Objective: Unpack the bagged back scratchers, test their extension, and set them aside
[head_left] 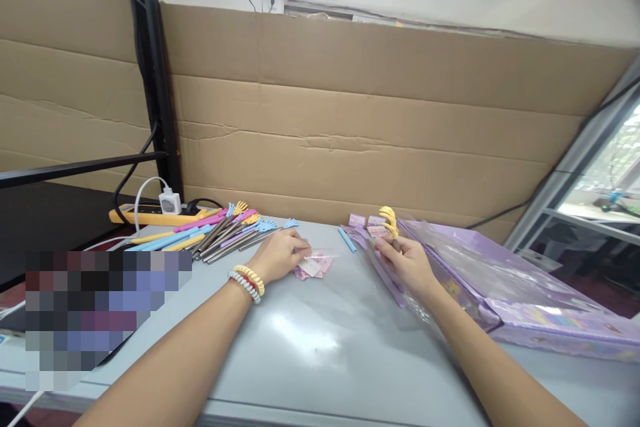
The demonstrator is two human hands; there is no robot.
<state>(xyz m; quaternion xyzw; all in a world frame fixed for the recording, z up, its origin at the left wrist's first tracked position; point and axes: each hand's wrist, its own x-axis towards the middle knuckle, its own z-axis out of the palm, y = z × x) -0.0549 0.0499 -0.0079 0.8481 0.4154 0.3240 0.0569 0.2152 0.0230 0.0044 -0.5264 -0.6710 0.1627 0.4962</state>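
In my right hand is a back scratcher with a yellow hand-shaped head pointing up, its metal rod pinched between thumb and fingers. My left hand, with a yellow and a grey coil band on its wrist, has its fingers bent together at a small pile of pink cards. Clear film shows at those fingertips, but what they grip is hidden. Left of that hand lies a heap of back scratchers with metal rods and coloured handles and heads. A short blue tube rests between my hands.
To the right stands an open purple box with clear plastic over it. Small pink packets sit at the table's back. An orange power strip with a white charger is at back left, before a cardboard wall. A pixelated area covers the left front.
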